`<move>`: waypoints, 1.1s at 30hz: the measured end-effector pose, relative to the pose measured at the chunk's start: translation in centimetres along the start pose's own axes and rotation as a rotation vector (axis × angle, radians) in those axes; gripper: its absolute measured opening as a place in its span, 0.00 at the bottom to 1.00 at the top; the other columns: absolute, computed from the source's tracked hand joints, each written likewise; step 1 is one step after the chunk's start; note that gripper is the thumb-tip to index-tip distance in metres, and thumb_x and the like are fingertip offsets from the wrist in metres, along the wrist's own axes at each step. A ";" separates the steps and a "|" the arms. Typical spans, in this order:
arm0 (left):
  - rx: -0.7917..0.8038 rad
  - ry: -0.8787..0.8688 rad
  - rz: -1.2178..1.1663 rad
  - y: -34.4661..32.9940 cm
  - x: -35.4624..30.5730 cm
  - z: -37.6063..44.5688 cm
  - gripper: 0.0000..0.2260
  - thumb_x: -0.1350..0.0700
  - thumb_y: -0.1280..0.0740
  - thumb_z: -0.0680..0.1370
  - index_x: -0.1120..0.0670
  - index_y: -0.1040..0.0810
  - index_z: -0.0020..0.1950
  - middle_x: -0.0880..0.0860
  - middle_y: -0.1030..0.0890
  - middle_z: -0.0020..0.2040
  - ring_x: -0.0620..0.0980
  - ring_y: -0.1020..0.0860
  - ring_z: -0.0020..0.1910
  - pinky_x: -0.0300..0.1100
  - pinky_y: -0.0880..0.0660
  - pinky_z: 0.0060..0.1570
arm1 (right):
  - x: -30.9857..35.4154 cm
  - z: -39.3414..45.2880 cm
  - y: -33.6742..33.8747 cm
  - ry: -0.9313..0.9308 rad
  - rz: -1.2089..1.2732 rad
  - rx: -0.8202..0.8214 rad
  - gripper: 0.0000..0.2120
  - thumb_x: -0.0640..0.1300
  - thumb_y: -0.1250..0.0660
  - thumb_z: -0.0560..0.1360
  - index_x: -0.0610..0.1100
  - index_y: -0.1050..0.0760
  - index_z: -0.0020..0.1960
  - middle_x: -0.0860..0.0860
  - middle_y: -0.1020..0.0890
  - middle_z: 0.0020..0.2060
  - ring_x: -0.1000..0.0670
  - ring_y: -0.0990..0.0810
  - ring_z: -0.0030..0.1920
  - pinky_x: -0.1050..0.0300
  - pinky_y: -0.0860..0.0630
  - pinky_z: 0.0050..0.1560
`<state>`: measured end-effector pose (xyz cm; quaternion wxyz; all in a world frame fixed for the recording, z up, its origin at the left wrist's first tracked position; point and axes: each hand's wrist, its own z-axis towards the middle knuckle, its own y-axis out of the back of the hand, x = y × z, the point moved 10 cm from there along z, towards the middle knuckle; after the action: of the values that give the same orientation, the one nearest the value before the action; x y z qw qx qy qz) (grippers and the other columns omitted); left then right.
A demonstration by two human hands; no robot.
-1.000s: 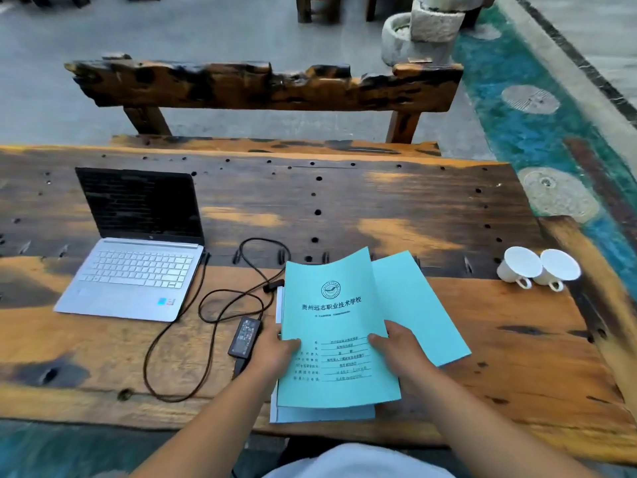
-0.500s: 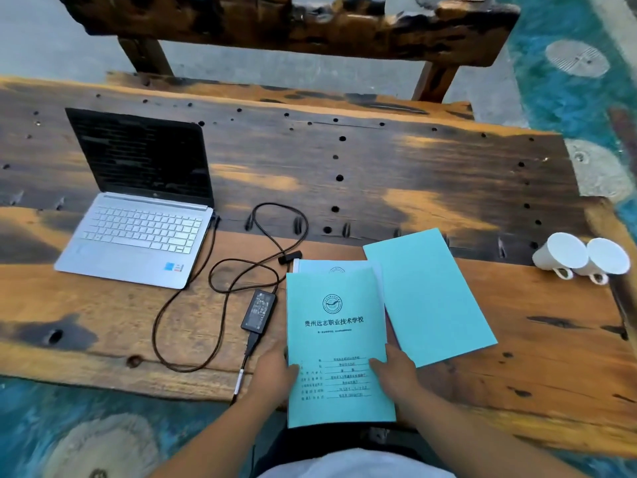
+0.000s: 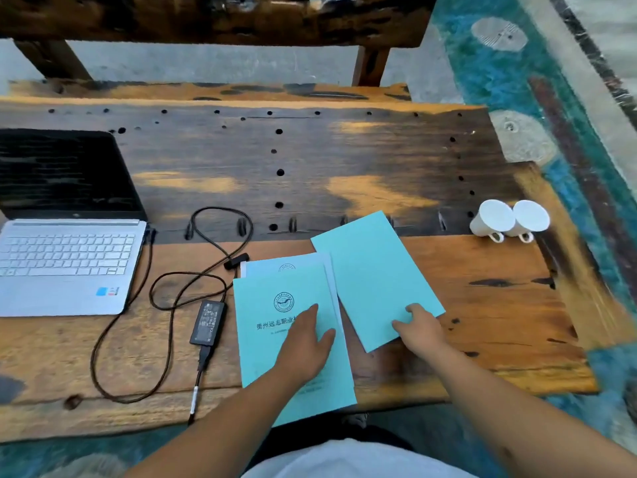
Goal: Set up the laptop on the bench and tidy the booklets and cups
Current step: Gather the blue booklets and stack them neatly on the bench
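From the head camera I look down on a rough wooden bench (image 3: 344,167), its far half dark and drilled with round holes, its near half a lighter orange plank with knots and cracks. I place everything against the booklet stack (image 3: 296,339) lying at the near edge.

That stack is thin teal paper: a top booklet with a round seal and printed characters, its near corner overhanging the bench edge, and the pale tops of others peeking out behind it. My left hand (image 3: 306,339) lies flat on the top cover, fingers straight and spread, gripping nothing. Just right of the stack lies a single plain teal booklet (image 3: 375,274), tilted, its left edge overlapping the stack's far right corner. My right hand (image 3: 418,327) rests on that booklet's near corner with the fingers bent; I cannot tell whether it pinches the paper or only presses it.

Just left of the stack sits a black rectangular power brick (image 3: 208,322), its thin black cable (image 3: 162,298) looping across the plank towards the laptop (image 3: 65,260). The laptop stands open well left of the stack, silver, keys pale, screen dark.

Far right and beyond the stack, two smooth white cups (image 3: 510,220) with small handles lie on their sides, touching each other.
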<state>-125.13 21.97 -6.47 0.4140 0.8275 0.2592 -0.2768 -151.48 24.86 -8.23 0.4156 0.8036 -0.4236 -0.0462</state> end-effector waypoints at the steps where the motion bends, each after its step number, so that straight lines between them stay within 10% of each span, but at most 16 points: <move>1: 0.039 -0.021 -0.043 -1.3 -1.4 0.4 0.26 0.48 0.37 0.81 0.54 0.38 0.77 0.50 0.32 0.74 0.52 0.35 0.74 0.37 0.39 0.67 | -0.8 0.6 0.8 -0.017 0.000 -0.008 0.28 0.50 0.32 0.76 0.41 0.33 0.72 0.41 0.26 0.67 0.40 0.26 0.66 0.52 0.28 0.59; 16: 0.001 0.536 -0.924 -10.5 -4.1 3.6 0.30 0.50 0.30 0.76 0.48 0.39 0.76 0.51 0.25 0.68 0.57 0.23 0.62 0.58 0.26 0.63 | -4.6 6.6 2.1 0.184 -0.272 0.120 0.38 0.55 0.33 0.76 0.44 0.45 0.79 0.42 0.41 0.78 0.40 0.41 0.76 0.52 0.42 0.74; 26: 0.155 0.449 -0.702 -11.9 -5.5 4.7 0.18 0.60 0.34 0.79 0.54 0.29 0.69 0.54 0.22 0.65 0.55 0.22 0.60 0.52 0.24 0.61 | -8.4 5.1 3.1 0.100 -0.079 0.012 0.31 0.50 0.33 0.75 0.44 0.37 0.74 0.43 0.30 0.68 0.42 0.28 0.66 0.53 0.29 0.62; 29: 0.010 0.457 -0.236 -10.4 -4.4 4.4 0.17 0.61 0.34 0.75 0.57 0.27 0.64 0.59 0.22 0.61 0.60 0.23 0.59 0.50 0.24 0.59 | -9.0 4.7 2.8 0.066 0.006 -0.022 0.28 0.48 0.31 0.74 0.45 0.34 0.71 0.44 0.27 0.63 0.42 0.24 0.61 0.54 0.28 0.55; 33: -0.125 0.452 -0.299 -9.8 -4.5 3.6 0.19 0.62 0.35 0.73 0.57 0.28 0.64 0.61 0.25 0.60 0.61 0.24 0.58 0.52 0.24 0.58 | -10.0 5.6 2.6 -0.096 0.223 0.008 0.20 0.49 0.29 0.73 0.44 0.31 0.60 0.44 0.21 0.56 0.44 0.22 0.52 0.54 0.26 0.46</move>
<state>-135.64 23.21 -10.57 0.3503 0.7937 0.4808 -0.1268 -161.90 27.79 -12.84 0.3941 0.7499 -0.5301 -0.0366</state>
